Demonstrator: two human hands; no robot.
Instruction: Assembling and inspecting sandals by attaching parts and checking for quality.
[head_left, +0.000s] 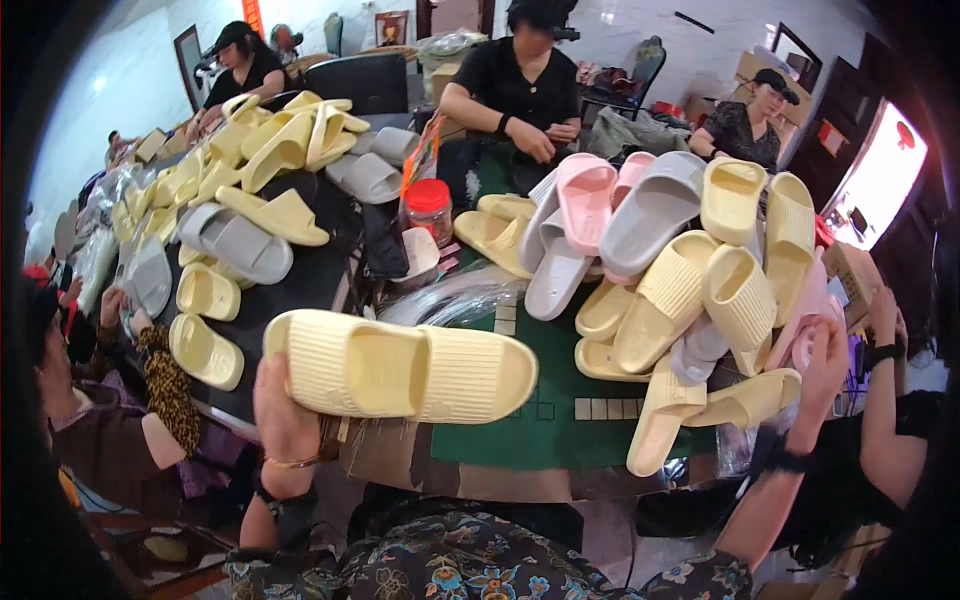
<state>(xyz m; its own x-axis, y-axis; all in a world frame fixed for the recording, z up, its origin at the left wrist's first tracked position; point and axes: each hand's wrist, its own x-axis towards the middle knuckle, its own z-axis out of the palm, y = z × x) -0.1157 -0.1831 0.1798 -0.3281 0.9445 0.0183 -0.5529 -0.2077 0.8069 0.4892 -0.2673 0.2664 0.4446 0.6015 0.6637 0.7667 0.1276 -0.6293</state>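
A worker in a dark floral top (480,555) holds 2 pale-yellow ribbed slides (400,368) out over the near edge of a crowded tabletop (305,305), the grip of the left hand (283,415) closed around their left end. The 2 slides lie lengthwise across the view, overlapping, with a rounded end pointing right. The right hand (822,365) is raised near the tabletop's right end, just beside a pink slide (812,318); whether its grip is open or closed on that slide cannot be told from this angle. Between the hands, a green mat (490,450) bears a row of small pale squares (608,408), with a spread of thin clear strands (450,300) behind. A mixed heap of slides (665,285) in yellow, gray and pink rises at right, while yellow slides (280,150) and gray slides (235,242) are piled at left. A red-lidded jar (430,210) stands near a white tub (418,255) between the piles. Beyond, 3 people in dark tops (530,85) line the far side; a co-worker's leopard-patterned sleeve (168,385) shows at left, and another person's forearm (885,385) at right.
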